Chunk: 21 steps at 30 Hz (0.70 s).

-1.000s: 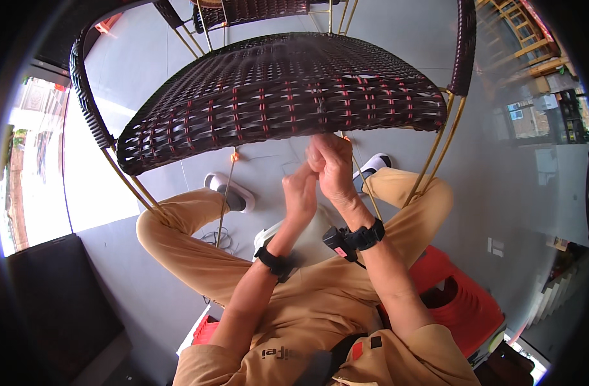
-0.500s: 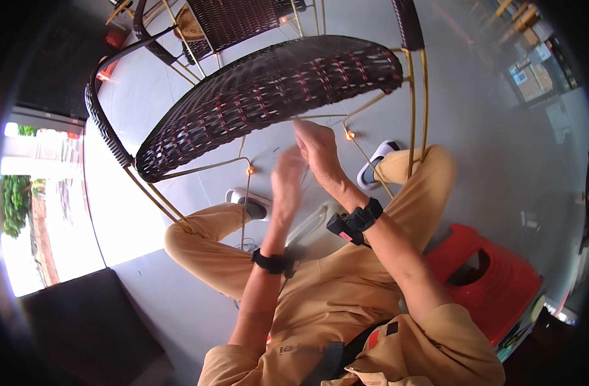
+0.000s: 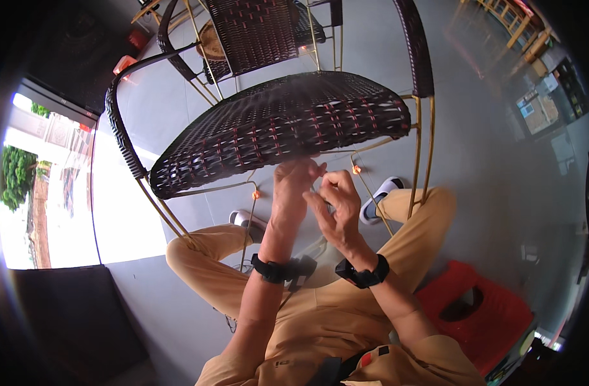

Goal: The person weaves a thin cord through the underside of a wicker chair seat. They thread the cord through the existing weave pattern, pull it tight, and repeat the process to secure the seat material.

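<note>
A chair with a dark woven seat and gold-coloured metal legs stands in front of me, its frame reaching down to my knees. Just under the seat's front edge, my left hand is closed, and its fingertips point toward the right. Close beside it on the right, my right hand has its fingers curled in, with a small gap showing between thumb and fingers. Whatever either hand pinches is too small or hidden to make out. Both wrists wear black straps.
Beyond the seat is another dark woven chair. A red plastic stool is at my right hip. A dark panel lies low on the left, below a bright doorway. Orange pieces mark the chair's lower frame.
My right hand has come down and toward me, its fingers curled. My left hand has moved up to the seat's edge. The chair sits slightly lower in view.
</note>
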### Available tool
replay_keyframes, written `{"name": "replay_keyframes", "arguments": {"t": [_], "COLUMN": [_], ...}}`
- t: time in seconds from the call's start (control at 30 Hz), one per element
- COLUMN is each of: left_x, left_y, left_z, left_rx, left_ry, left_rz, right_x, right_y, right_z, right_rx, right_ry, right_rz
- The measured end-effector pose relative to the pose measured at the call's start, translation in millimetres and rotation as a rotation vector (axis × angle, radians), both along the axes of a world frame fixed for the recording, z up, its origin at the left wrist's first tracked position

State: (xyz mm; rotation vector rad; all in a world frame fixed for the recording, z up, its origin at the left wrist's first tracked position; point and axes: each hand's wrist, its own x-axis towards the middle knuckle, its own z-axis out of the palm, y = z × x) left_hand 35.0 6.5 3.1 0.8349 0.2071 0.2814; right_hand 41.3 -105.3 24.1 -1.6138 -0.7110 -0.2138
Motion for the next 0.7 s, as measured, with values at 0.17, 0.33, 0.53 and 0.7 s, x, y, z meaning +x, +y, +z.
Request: {"name": "replay_keyframes", "arguments": {"t": [0.17, 0.33, 0.53, 0.7], "left_x": [-7, -7, 1, -1], "left_y": [14, 32, 26, 16], "left_z": [-10, -2, 12, 8], "left_rx": [0.824, -0.326, -0.258, -0.22], "left_ry": [0.146, 0.123, 0.198, 0.222], "left_rz": [0.054, -0.342, -0.313, -0.098], "right_x": [10, 4, -3, 4], "right_y": [5, -2, 11, 29], "right_z": [7, 1, -31, -55], "right_rx": [-0.044, -0.057, -0.147, -0.09], "right_ry": [-0.208, -0.027, -0.077, -0.235], "right_rz": [0.284, 0.409, 0.212, 0.178]}}
